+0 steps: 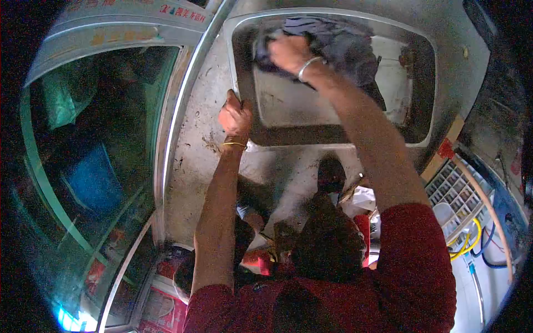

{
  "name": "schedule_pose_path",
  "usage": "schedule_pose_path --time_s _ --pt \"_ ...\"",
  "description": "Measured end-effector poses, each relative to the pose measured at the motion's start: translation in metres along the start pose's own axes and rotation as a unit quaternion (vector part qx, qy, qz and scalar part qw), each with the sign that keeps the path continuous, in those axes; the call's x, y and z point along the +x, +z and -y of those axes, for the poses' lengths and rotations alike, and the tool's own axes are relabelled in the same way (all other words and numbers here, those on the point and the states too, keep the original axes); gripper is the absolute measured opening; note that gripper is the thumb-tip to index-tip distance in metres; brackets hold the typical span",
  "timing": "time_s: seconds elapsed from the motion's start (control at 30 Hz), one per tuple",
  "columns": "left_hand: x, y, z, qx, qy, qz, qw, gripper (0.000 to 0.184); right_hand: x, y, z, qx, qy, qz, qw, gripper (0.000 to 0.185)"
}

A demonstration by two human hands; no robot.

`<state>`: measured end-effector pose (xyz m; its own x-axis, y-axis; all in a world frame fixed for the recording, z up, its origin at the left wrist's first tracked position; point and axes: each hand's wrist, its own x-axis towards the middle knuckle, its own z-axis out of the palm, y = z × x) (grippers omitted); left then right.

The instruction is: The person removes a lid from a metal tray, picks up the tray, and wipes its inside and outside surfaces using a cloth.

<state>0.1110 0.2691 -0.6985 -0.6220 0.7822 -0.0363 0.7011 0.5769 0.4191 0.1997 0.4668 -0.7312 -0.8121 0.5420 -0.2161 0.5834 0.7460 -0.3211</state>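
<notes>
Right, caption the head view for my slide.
Right hand, blurred by motion, on bunched dark cloth over a pale-rimmed panel; left hand curled at the rim.

"How clear was the right hand point(290, 54)?"

"Blurred. At the upper middle of the frame, its fingers couldn't be told apart from the dark cloth point(347, 53)."

"Did that cloth hide anything?"

"Part of the framed panel point(300, 105) beneath it. Left of centre, the left hand point(236, 116) was curled at the rim with its fingertips out of sight, so I couldn't tell its grip."

"And the small lettering point(183, 13), upper left?"

"Too grainy to read."

"What about lower down?"

"The bottom edge cut off the maroon shirt point(327, 305), and a dark shape point(330, 244) above it was too dim to name."
</notes>
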Motion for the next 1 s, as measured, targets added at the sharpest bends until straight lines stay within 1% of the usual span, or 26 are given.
schedule_pose_path --time_s 0.03,0.07,0.1,0.13,0.2,0.27,0.33,0.37,0.43,0.47,0.5,0.53,0.57,0.6,0.63,0.67,0.7,0.73,0.8,0.83,0.9,0.93,0.97,1.0 --pt "-0.003 0.0 -0.001 0.012 0.009 -0.013 1.0 0.035 -0.002 -0.018 -0.02 0.01 0.066 0.041 0.997 0.022" --pt "-0.001 -0.001 -0.004 0.011 0.005 -0.015 1.0 0.035 -0.013 -0.025 -0.047 0.032 0.059 0.044 0.997 0.028" --pt "0.001 -0.005 -0.008 0.02 -0.024 0.024 0.999 0.033 -0.032 -0.022 -0.07 0.011 0.032 -0.03 0.999 0.034" --pt "0.002 -0.008 -0.011 0.029 -0.053 0.063 0.996 0.031 -0.045 -0.016 -0.097 -0.016 0.031 -0.021 0.999 0.036" --pt "0.002 -0.011 -0.015 0.035 -0.056 0.06 0.996 0.03 -0.085 -0.039 -0.121 -0.056 0.152 0.053 0.985 0.031" --pt "0.002 -0.012 -0.017 0.04 -0.058 0.057 0.996 0.029 -0.127 -0.017 -0.187 -0.095 0.183 0.058 0.977 0.033" --pt "0.003 -0.013 -0.017 0.031 -0.061 0.071 0.995 0.026 -0.151 0.005 -0.23 -0.122 0.272 0.037 0.954 0.035" --pt "0.003 -0.011 -0.016 0.029 -0.063 0.072 0.995 0.026 -0.142 -0.002 -0.216 -0.123 0.27 0.039 0.954 0.035" --pt "0.002 -0.008 -0.015 -0.003 -0.034 0.03 0.999 0.024 -0.112 -0.026 -0.16 -0.025 0.365 -0.002 0.931 0.037" --pt "0.003 -0.007 -0.013 -0.002 -0.033 0.028 0.999 0.024 -0.09 -0.003 -0.162 0.003 0.354 -0.019 0.935 0.04" --pt "0.003 -0.006 -0.011 -0.025 -0.022 0.021 0.999 0.024 -0.074 -0.008 -0.137 0.006 0.287 -0.022 0.958 0.042" --pt "0.001 -0.006 -0.009 -0.049 -0.011 0.016 0.999 0.024 -0.057 -0.023 -0.099 0.053 0.364 -0.041 0.929 0.042" --pt "0.002 -0.008 -0.009 -0.047 -0.011 0.019 0.999 0.024 -0.048 -0.018 -0.082 0.052 0.345 -0.07 0.934 0.04" --pt "0.003 -0.01 -0.011 -0.043 -0.027 0.042 0.998 0.025 -0.041 -0.013 -0.07 0.076 0.339 -0.079 0.934 0.038" --pt "0.004 -0.011 -0.014 -0.04 -0.042 0.064 0.996 0.026 -0.033 -0.007 -0.056 0.068 0.355 -0.091 0.928 0.034" --pt "0.004 -0.01 -0.015 -0.043 -0.041 0.064 0.996 0.026 -0.029 0.0 -0.045 0.047 0.273 -0.114 0.954 0.031" --pt "0.004 -0.01 -0.015 -0.051 -0.048 0.07 0.995 0.027 -0.023 -0.002 -0.026 0.06 0.233 -0.1 0.965 0.027" --pt "0.005 -0.009 -0.012 -0.057 -0.055 0.076 0.994 0.027 -0.014 0.006 -0.012 0.053 0.171 -0.099 0.979 0.021" --pt "0.004 -0.007 -0.01 -0.052 -0.051 0.065 0.995 0.027 0.005 0.02 0.019 0.059 0.044 -0.199 0.977 0.015" --pt "0.003 -0.006 -0.009 -0.049 -0.049 0.056 0.996 0.027 0.017 0.025 0.033 0.052 0.007 -0.171 0.984 0.013" --pt "0.002 -0.005 -0.007 -0.025 -0.041 0.047 0.998 0.026 0.025 0.027 0.028 0.064 -0.014 -0.159 0.985 0.012" --pt "0.001 -0.006 -0.008 -0.01 -0.031 0.037 0.999 0.026 0.029 0.024 0.017 0.099 -0.005 -0.128 0.987 0.012" --pt "0.002 -0.006 -0.009 -0.014 -0.031 0.031 0.999 0.026 0.016 0.005 0.005 0.159 -0.034 -0.165 0.973 0.026" --pt "0.003 -0.007 -0.01 -0.013 -0.038 0.041 0.998 0.026 0.018 0.014 -0.015 0.195 -0.008 -0.239 0.951 0.025"
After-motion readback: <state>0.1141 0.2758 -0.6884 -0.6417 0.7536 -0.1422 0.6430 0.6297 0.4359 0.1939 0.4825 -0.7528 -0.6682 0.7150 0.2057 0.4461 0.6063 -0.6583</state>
